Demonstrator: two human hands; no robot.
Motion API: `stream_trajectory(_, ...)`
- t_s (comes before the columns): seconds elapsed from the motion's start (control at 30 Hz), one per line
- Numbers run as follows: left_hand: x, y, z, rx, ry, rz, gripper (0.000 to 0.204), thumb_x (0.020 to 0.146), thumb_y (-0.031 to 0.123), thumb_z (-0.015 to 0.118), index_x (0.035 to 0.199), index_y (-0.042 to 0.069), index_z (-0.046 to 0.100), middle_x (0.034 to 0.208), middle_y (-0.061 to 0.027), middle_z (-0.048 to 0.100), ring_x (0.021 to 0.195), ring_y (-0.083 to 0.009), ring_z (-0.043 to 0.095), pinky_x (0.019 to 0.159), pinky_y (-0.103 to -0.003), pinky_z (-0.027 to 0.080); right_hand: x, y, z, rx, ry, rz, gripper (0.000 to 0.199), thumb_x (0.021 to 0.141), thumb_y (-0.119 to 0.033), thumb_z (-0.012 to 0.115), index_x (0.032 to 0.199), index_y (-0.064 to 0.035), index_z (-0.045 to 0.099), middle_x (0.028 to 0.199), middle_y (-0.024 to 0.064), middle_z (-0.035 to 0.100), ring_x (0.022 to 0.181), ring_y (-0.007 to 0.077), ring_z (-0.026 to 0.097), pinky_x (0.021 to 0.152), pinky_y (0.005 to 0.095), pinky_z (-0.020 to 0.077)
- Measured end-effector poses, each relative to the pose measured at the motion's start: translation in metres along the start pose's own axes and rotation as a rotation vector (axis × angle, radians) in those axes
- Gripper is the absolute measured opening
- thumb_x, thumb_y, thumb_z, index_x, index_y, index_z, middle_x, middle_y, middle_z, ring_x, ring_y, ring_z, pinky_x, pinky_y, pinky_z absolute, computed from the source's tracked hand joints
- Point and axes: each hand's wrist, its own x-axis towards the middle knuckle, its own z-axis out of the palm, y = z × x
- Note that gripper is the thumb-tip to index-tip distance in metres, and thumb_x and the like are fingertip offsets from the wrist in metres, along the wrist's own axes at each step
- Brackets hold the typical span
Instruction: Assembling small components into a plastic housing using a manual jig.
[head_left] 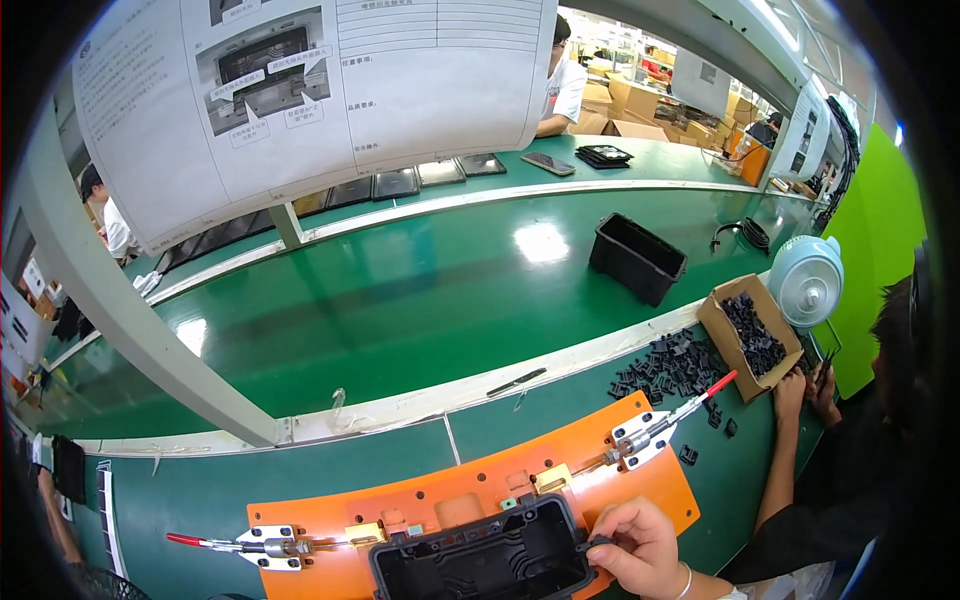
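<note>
Right hand [640, 545] at near edge, fingers [612, 548] pinched closed on a small black clip [598, 543] at the right end of the black plastic housing [485, 557]. Housing sits in the orange fixture plate [640, 480] on the green worktop [200, 490], between two red-handled toggle clamps [262, 546] [650, 430]. Left hand out of view. Pile of black clips [670, 365] and a cardboard box [752, 335] far right.

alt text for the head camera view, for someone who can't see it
A person's right hand presses a small black clip against the right end of a black plastic housing seated on an orange fixture with red-handled toggle clamps, on a green workbench. To the right, a co-worker's hands sort small black parts beside a cardboard box.
</note>
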Motion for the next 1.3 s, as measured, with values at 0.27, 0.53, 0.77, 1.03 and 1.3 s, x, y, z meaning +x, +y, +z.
stream_trajectory(0.27,-0.001,-0.001,0.001,0.041,-0.006,0.005,0.037,0.082,-0.008,0.060,0.119,-0.004,0.055,0.089,-0.0196,0.062,0.074,-0.0233,0.059,0.065,-0.028,0.049,0.003,-0.009,0.001,0.060,0.031,0.109,0.017,0.083,0.001,0.068,0.097,0.0023,0.058,0.090,0.0068,0.062,0.070,0.0045,0.057,0.058,0.0166,0.0452)
stream_trajectory(0.53,-0.002,-0.003,0.002,-0.068,0.033,-0.029,0.025,0.085,-0.004,0.058,0.110,-0.004,0.058,0.083,-0.0181,0.064,0.071,-0.0238,0.060,0.069,-0.032,0.049,0.009,-0.016,0.003,0.001,0.045,0.057,0.014,0.084,0.000,0.067,0.096,0.0031,0.060,0.088,0.0052,0.062,0.065,0.0029,0.054,0.054,0.0161,0.0423)
stream_trajectory(0.77,0.008,0.002,0.004,0.025,0.024,0.023,0.013,0.083,0.000,0.062,0.095,-0.002,0.062,0.078,-0.0151,0.065,0.070,-0.0270,0.060,0.074,-0.039,0.048,0.008,-0.014,0.001,0.065,0.023,0.078,0.013,0.087,-0.001,0.064,0.098,0.0035,0.059,0.086,0.0035,0.059,0.072,0.0051,0.054,0.061,0.0182,0.0448)
stream_trajectory(1.03,0.005,-0.002,0.002,0.069,0.015,0.042,0.014,0.081,-0.003,0.063,0.095,-0.003,0.061,0.083,-0.0180,0.062,0.075,-0.0294,0.059,0.074,-0.037,0.049,0.009,-0.016,0.002,0.078,0.027,0.106,0.012,0.089,-0.001,0.062,0.099,0.0036,0.058,0.085,0.0032,0.059,0.073,0.0049,0.053,0.061,0.0185,0.0445)
stream_trajectory(1.3,-0.009,-0.007,0.000,-0.010,0.015,-0.099,0.012,0.088,0.000,0.058,0.099,-0.004,0.061,0.095,-0.0167,0.059,0.080,-0.0250,0.058,0.073,-0.033,0.049,0.011,-0.014,0.001,0.048,-0.001,0.055,0.012,0.088,-0.002,0.063,0.098,0.0031,0.058,0.083,0.0026,0.059,0.069,0.0038,0.052,0.059,0.0172,0.0427)
